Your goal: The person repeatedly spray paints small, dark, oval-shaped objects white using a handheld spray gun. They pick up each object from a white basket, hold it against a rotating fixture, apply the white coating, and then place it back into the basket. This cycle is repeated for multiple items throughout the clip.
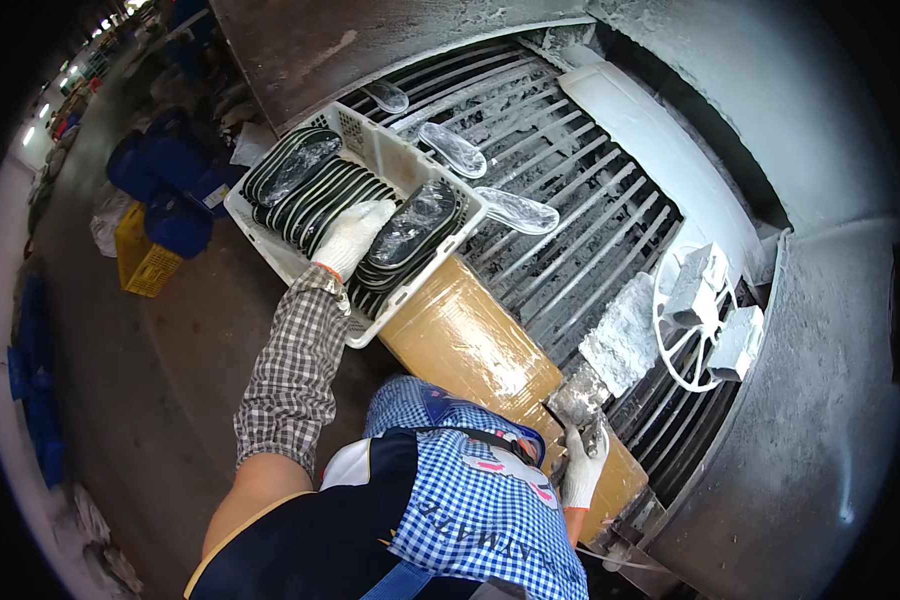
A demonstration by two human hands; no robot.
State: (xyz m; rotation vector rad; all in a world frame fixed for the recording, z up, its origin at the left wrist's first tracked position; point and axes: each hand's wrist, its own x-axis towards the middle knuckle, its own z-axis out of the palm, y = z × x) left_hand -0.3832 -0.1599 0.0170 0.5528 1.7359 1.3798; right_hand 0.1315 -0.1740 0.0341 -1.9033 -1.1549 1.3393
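My left hand, in a white knit glove with an orange cuff, reaches into a white plastic crate. Its fingers are pressed together on a shoe sole in a tightly packed row of dark soles with pale edges. Some soles at the crate's ends have a glossy, clear look. Low on the right, my right hand, also gloved in white, is closed around a grey metal tool that looks like a spray gun; its far end cannot be made out clearly.
Loose soles lie on a whitened metal grate beyond the crate. A tan, shiny taped box lies before me. A white spoked wheel carries two blocks at the right. Blue containers and a yellow basket stand left.
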